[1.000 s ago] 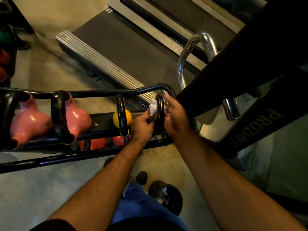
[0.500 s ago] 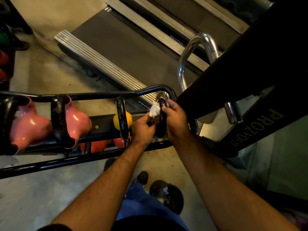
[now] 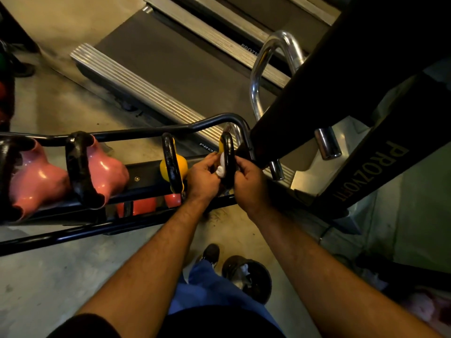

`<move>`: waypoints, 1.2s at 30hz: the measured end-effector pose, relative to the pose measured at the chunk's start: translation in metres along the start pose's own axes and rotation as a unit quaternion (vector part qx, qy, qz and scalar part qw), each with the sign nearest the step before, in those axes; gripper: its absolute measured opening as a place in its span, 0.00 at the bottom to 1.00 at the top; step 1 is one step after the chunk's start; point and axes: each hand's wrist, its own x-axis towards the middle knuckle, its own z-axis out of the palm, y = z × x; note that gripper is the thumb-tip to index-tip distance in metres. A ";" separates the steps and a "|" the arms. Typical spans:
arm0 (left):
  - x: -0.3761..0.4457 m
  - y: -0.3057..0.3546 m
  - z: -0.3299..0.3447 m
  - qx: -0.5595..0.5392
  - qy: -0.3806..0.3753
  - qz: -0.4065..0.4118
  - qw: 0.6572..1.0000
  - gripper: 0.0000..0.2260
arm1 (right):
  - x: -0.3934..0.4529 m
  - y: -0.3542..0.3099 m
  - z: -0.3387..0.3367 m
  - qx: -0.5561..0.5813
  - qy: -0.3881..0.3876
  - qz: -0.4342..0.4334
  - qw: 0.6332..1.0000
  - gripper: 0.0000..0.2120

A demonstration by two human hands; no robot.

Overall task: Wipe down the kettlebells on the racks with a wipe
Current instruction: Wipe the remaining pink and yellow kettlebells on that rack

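A black tubular rack [image 3: 214,119] holds several kettlebells. At its right end stands a small yellow kettlebell with a black handle [image 3: 228,147]. My left hand [image 3: 203,179] pinches a white wipe [image 3: 221,167] against the left side of that handle. My right hand [image 3: 249,181] grips the handle from the right. Most of this kettlebell's body is hidden behind my hands. Another yellow kettlebell [image 3: 179,164] sits just to the left, then two pink kettlebells [image 3: 107,172], [image 3: 36,186].
Red kettlebells [image 3: 144,206] sit on a lower shelf. A treadmill deck [image 3: 175,62] lies behind the rack, with a chrome handrail [image 3: 258,76] and a dark treadmill console arm [image 3: 366,76] close on the right. A small bin [image 3: 253,279] with used wipes stands by my feet.
The wipe has slid down the handle, from near its top to about halfway down. Both hands have lowered a little with it.
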 end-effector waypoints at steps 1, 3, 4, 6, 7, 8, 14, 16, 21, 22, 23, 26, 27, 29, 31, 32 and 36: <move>0.001 -0.002 0.000 0.006 -0.003 -0.006 1.000 0.17 | -0.005 -0.001 0.000 -0.030 0.003 -0.005 1.000 0.17; 0.003 -0.005 -0.001 0.012 -0.002 -0.022 1.000 0.21 | -0.013 -0.002 0.000 -0.078 0.021 -0.020 0.997 0.14; 0.004 -0.007 -0.001 0.012 -0.001 -0.027 1.000 0.22 | -0.016 -0.002 0.000 -0.089 0.031 -0.025 0.995 0.13; 0.004 -0.005 -0.001 0.023 0.000 -0.028 0.999 0.21 | -0.017 -0.002 -0.003 -0.123 0.048 -0.024 0.991 0.11; 0.003 -0.004 -0.001 0.029 0.002 -0.027 0.999 0.19 | -0.017 -0.003 -0.004 -0.146 0.052 -0.018 0.988 0.11; 0.002 -0.002 -0.001 0.033 0.004 -0.027 0.999 0.18 | -0.016 -0.002 -0.006 -0.167 0.055 -0.013 0.984 0.12; -0.001 0.005 0.002 0.081 0.013 -0.043 0.996 0.14 | -0.027 0.006 -0.020 -0.117 0.064 0.002 0.991 0.10; -0.002 0.008 0.004 0.098 0.014 -0.041 0.994 0.13 | -0.030 0.008 -0.023 -0.021 0.077 0.040 0.996 0.08; -0.012 0.028 0.010 0.115 0.027 -0.044 0.992 0.14 | -0.039 0.007 -0.030 0.182 0.047 0.146 0.971 0.06; -0.013 0.030 0.010 0.121 0.032 -0.046 0.991 0.15 | -0.043 0.007 -0.033 0.205 0.033 0.157 0.966 0.06; -0.014 0.032 0.010 0.129 0.038 -0.049 0.990 0.16 | -0.046 0.007 -0.035 0.226 0.022 0.168 0.959 0.07; -0.018 0.037 0.008 0.149 0.060 -0.052 0.986 0.14 | -0.054 0.006 -0.039 0.286 -0.005 0.199 0.938 0.10; -0.022 0.040 0.008 0.150 0.071 -0.052 0.985 0.13 | -0.057 0.006 -0.039 0.300 -0.009 0.206 0.932 0.11; -0.033 0.044 0.005 0.157 0.095 -0.051 0.982 0.11 | -0.064 0.006 -0.036 0.325 -0.009 0.214 0.921 0.12; -0.048 0.046 -0.003 0.162 0.105 -0.049 0.980 0.10 | -0.074 0.005 -0.030 0.325 -0.005 0.210 0.922 0.12; -0.057 0.047 -0.008 0.164 0.101 -0.048 0.980 0.10 | -0.079 0.005 -0.026 0.317 0.000 0.208 0.925 0.11; -0.089 0.047 -0.040 0.178 0.073 -0.029 0.981 0.11 | -0.113 0.003 -0.001 0.264 0.025 0.193 0.945 0.06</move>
